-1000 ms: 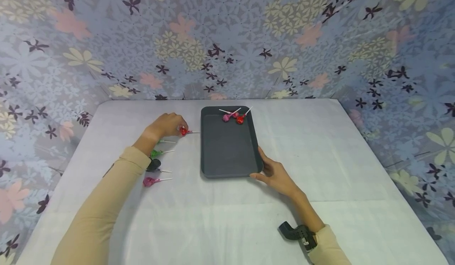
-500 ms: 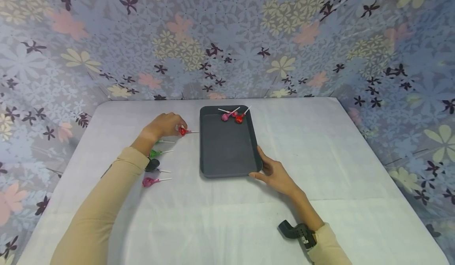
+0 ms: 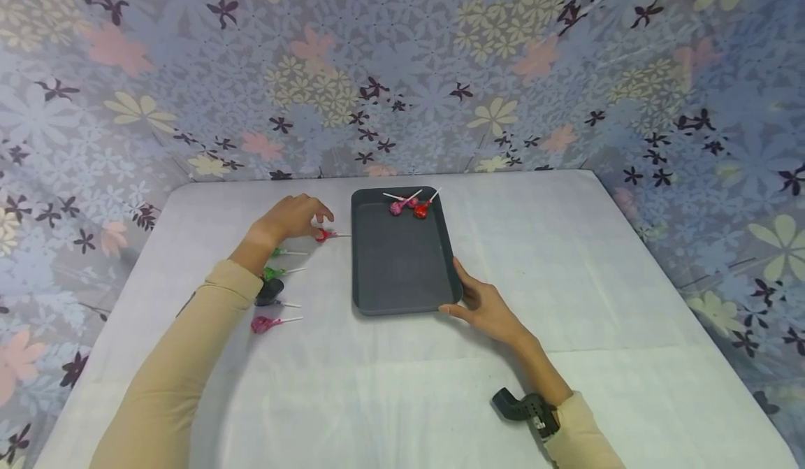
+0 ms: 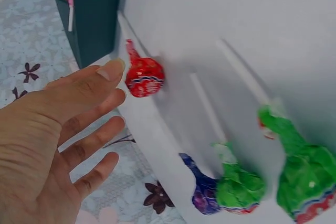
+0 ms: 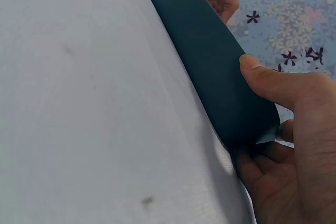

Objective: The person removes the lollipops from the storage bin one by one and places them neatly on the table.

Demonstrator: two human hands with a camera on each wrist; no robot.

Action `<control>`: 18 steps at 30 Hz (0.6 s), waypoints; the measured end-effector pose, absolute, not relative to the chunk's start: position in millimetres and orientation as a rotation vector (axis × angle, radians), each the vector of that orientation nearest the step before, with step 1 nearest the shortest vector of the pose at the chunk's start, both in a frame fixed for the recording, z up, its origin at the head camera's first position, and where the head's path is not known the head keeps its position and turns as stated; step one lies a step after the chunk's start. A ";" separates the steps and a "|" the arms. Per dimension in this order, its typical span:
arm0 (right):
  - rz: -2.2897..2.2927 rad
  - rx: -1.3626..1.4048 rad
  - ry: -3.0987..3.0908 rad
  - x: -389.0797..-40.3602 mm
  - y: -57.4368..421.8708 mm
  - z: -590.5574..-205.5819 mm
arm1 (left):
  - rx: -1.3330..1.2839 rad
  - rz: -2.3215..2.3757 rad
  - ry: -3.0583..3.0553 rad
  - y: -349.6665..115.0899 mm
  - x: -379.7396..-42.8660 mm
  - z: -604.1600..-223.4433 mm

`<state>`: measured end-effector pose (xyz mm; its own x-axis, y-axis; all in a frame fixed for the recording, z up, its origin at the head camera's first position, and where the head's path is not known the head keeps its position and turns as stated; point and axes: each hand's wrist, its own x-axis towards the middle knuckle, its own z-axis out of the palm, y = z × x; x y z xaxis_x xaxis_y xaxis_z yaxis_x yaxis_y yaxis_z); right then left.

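My left hand (image 3: 291,219) hovers around a red-wrapped lollipop (image 3: 323,235) left of the dark grey tray (image 3: 402,266). In the left wrist view its thumb and fingers (image 4: 94,95) are loosely spread, with a gap between thumb and forefinger; the red lollipop (image 4: 145,77) lies on the cloth just past the fingertips. At the tray's near right corner, my right hand (image 3: 493,313) grips the rim. The right wrist view has its thumb (image 5: 262,77) over the tray's edge (image 5: 210,56) and the fingers underneath. Pink and red lollipops (image 3: 405,205) lie at the tray's far end.
Below the left hand lie green lollipops (image 3: 274,272) and a pink one (image 3: 263,324), sticks pointing right. A dark purple lollipop (image 4: 205,192) touches a green one. White cloth covers the table (image 3: 566,245); a floral curtain (image 3: 402,70) stands behind.
The left hand's fingers have loosened and lifted off the red lollipop, which lies by the tray's left side. The right hand keeps its grip on the tray.
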<state>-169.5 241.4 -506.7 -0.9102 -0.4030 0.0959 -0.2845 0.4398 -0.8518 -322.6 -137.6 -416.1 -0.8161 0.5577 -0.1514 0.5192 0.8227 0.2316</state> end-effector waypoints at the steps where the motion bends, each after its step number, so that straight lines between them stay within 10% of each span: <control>1: -1.478 -0.612 2.562 -169.5 241.9 -506.7 | 0.844 0.271 2.794 -135.8 -322.7 -414.7; 18: -1.490 -0.591 2.554 -168.0 242.7 -508.5 | 0.837 0.834 2.685 -93.6 -336.5 -423.0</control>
